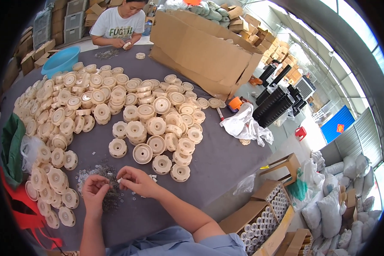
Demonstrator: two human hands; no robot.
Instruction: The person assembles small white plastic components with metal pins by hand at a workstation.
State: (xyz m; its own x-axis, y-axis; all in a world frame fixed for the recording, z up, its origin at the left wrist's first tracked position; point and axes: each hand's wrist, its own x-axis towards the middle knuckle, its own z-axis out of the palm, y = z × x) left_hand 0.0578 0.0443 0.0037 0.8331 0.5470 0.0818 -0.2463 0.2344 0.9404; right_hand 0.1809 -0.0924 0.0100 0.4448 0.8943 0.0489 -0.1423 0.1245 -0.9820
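Both my hands are over the grey-covered table, close together above a scatter of small parts. My right hand (134,181) pinches a small white piece (119,180) between thumb and fingertips. My left hand (95,192) is closed, its thumb and fingers curled together; anything in them is too small to name. Beneath and around the hands lie many tiny clear and grey ring-like pieces (84,173). Beside my right wrist are a few small white pieces (153,178). Cream-coloured round plastic wheels (161,164) with scalloped rims are heaped just beyond, and a stack of them (57,179) stands to the left.
A light blue basin (62,61) and a big cardboard box (200,47) stand at the table's far side, where another person (119,25) handles a wheel. White cloth (245,123) lies at the right edge. An open carton (260,222) of white-ended cylinders stands below right.
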